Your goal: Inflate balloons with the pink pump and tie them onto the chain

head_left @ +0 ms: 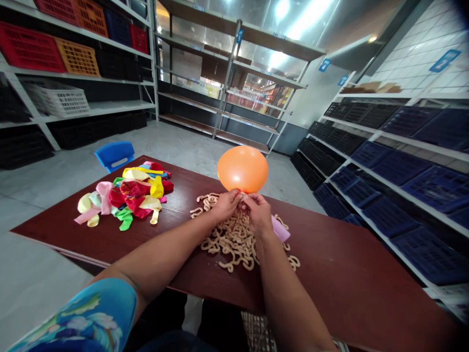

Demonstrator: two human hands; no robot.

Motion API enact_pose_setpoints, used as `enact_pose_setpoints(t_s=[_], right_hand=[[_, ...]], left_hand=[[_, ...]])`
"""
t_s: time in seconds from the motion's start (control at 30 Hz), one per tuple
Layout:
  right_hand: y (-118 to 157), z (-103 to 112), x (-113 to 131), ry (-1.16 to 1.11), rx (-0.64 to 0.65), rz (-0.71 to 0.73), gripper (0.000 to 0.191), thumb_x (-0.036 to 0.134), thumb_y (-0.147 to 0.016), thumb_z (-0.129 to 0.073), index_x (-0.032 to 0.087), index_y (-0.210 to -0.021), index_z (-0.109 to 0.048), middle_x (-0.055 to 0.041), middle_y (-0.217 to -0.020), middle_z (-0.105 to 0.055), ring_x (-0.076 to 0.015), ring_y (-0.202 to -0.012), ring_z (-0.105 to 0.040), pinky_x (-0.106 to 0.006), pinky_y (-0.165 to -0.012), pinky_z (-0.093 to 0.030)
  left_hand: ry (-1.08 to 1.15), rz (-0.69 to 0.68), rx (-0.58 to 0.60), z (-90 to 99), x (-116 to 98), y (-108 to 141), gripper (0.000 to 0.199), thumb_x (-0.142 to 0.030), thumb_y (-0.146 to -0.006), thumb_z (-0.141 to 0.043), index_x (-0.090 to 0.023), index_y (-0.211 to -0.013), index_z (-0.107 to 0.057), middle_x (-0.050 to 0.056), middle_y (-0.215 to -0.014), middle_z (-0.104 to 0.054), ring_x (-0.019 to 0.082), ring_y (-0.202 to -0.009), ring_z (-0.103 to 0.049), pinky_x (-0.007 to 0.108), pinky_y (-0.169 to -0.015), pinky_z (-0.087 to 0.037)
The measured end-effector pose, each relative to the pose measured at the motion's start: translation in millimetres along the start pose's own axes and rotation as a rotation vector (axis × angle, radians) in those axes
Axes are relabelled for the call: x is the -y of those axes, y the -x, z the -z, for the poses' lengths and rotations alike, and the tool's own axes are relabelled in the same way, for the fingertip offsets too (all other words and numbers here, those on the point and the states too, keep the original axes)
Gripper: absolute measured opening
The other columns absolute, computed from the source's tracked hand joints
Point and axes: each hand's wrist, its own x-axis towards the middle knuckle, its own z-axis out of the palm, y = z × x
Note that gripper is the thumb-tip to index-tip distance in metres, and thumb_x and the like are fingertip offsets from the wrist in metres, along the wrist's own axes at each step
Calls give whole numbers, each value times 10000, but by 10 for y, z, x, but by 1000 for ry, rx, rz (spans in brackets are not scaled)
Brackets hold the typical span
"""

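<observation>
The left hand (226,206) and the right hand (258,211) meet fingertip to fingertip, both curled almost closed, and seem to pinch the neck of the orange balloon (243,168). This balloon, inflated, stands at twelve o'clock, just beyond the fingers; I judge it is held at the neck so that air does not escape. The fingers cover the neck, so I cannot tell if a knot exists.

At six o'clock, below the hands, curled beige pieces (231,239) lie heaped, probably within easy reach. At four o'clock lies a lilac object (280,229), partly behind the right wrist. At nine o'clock, flat balloons (128,193) are piled apart, perhaps to avoid mixing. At ten is a blue chair (115,155), beyond the table (330,254).

Counted: one inflated balloon, one lilac object, one chair; flat balloons, over a dozen, overlapping; beige pieces, dozens, too tangled for counting.
</observation>
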Motion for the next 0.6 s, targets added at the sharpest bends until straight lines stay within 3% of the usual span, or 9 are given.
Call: enact_pose_setpoints(t_s=[0.23, 0.43, 0.6], right_hand=[[44, -28, 63, 66, 55, 2, 254, 413, -674, -644, 184, -753, -568, 45, -542, -562, -72, -427, -472, -192, -373, -310], [37, -35, 41, 178, -45, 84, 286, 426, -644, -669, 183, -760, -573, 52, -544, -548, -62, -414, -431, -195, -384, -306], [2, -4, -3, 223, -67, 148, 272, 394, -632, -686, 173, -774, -619, 42, -576, -567, -58, -449, -421, -200, -436, -346]], left_hand=[[-60, 24, -23, 66, -55, -6, 224, -319, -880, -344, -177, -787, -490, -13, -615, -529, 109, -564, -487, 219, -558, -386], [-136, 24, -68, 87, -98, -11, 227, -300, -873, -344, -185, -729, -476, -7, -622, -521, 123, -600, -494, 236, -600, -377], [-71, 35, -29, 106, -107, -3, 248, -312, -872, -347, -181, -695, -462, -17, -597, -505, 114, -580, -474, 223, -584, -370]])
